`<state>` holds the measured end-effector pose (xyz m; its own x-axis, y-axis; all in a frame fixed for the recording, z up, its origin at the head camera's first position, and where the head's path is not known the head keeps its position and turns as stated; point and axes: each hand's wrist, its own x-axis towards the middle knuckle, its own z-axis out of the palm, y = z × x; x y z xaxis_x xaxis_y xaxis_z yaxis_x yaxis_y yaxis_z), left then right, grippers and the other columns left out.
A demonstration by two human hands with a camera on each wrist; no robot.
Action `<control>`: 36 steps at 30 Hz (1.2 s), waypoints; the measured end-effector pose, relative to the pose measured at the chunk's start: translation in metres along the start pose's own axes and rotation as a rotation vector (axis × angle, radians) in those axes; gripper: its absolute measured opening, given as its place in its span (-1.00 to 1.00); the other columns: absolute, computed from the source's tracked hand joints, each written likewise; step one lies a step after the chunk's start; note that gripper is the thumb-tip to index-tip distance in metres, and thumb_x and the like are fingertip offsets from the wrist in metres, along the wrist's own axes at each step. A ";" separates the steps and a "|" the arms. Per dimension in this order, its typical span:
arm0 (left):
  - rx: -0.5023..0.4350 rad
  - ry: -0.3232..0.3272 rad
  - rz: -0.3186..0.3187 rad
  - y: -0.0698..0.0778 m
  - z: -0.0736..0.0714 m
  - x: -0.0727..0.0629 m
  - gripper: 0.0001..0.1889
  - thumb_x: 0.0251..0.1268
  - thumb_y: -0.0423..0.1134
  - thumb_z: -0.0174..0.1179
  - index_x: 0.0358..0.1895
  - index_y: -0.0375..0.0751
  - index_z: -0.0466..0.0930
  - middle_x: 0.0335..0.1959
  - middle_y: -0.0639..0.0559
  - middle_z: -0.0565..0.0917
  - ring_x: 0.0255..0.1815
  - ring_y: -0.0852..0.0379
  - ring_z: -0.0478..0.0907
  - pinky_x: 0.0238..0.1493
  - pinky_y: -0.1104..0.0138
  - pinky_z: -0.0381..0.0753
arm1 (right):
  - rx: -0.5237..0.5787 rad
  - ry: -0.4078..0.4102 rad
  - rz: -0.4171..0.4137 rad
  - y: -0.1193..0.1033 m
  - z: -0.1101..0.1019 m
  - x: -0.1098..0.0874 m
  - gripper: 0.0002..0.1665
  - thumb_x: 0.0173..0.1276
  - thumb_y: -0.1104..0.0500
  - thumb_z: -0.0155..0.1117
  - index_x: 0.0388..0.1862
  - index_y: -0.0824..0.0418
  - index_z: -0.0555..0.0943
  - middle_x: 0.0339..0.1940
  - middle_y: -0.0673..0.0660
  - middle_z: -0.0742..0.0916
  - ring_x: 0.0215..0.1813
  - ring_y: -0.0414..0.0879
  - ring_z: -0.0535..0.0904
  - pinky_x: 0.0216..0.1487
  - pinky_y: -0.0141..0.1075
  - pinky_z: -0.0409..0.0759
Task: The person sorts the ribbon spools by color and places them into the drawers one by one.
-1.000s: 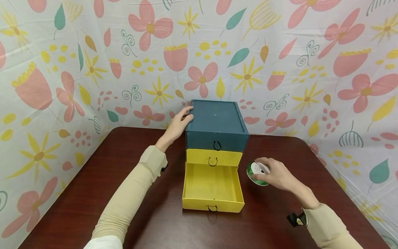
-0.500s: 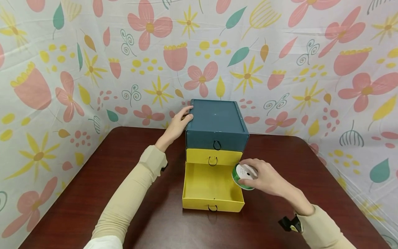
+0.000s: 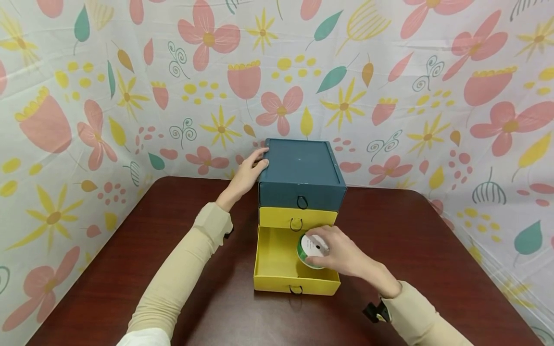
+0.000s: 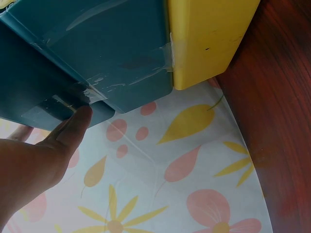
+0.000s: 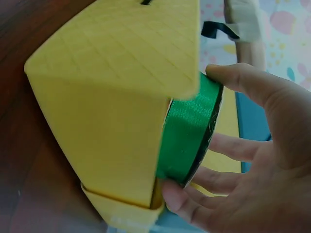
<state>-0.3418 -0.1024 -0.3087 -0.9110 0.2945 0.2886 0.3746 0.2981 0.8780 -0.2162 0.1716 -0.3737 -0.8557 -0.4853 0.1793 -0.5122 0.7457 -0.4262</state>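
My right hand (image 3: 342,251) grips a spool of green ribbon (image 3: 310,247) with a white label by its rim. The spool is over the right part of the pulled-out bottom yellow drawer (image 3: 277,283). In the right wrist view, thumb and fingers lie around the edge of the spool (image 5: 189,131), which is partly behind the drawer's yellow wall (image 5: 97,131). My left hand (image 3: 245,177) rests against the left side of the dark blue drawer cabinet (image 3: 298,163), towards its back. The left wrist view shows fingertips (image 4: 83,116) on the blue side.
Above the open drawer is another yellow drawer (image 3: 277,217), pushed in, with a black loop pull. The unit stands on a dark red-brown table (image 3: 207,298). A flower-print cloth (image 3: 368,120) hangs close behind the table.
My right hand has carried the ribbon spool leftwards from beside the unit, across the drawer's right wall, to over the open drawer. The left hand has stayed put.
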 end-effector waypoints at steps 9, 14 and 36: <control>0.005 0.011 0.011 0.000 0.001 0.000 -0.46 0.54 0.03 -0.14 0.51 0.10 0.13 0.49 -0.12 0.21 0.44 -0.08 0.26 0.30 -0.06 0.34 | -0.033 -0.011 -0.008 -0.002 0.023 0.014 -0.40 0.07 -0.06 0.50 0.08 0.12 0.60 -0.03 0.11 0.67 -0.05 -0.02 0.46 -0.28 -0.29 0.46; 0.006 0.018 0.020 -0.005 0.001 0.003 -0.46 0.53 0.06 -0.13 0.50 0.12 0.15 0.48 -0.11 0.23 0.43 -0.07 0.28 0.29 -0.04 0.36 | -0.059 -0.035 -0.030 -0.001 0.033 0.020 -0.37 0.09 -0.08 0.49 0.11 0.16 0.59 0.01 0.13 0.68 -0.06 -0.02 0.50 -0.26 -0.30 0.47; 0.009 0.002 -0.011 0.006 0.000 -0.003 -0.47 0.55 -0.03 -0.14 0.51 0.04 0.12 0.50 -0.14 0.21 0.43 -0.10 0.28 0.26 -0.04 0.36 | -0.074 -0.122 -0.035 0.005 0.047 0.035 -0.31 0.22 -0.10 0.39 0.22 0.25 0.51 0.06 0.19 0.65 -0.08 -0.02 0.53 -0.20 -0.22 0.48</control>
<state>-0.3367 -0.1012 -0.3045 -0.9155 0.2892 0.2795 0.3657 0.3094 0.8778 -0.2454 0.1367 -0.4112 -0.8242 -0.5603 0.0817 -0.5495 0.7568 -0.3540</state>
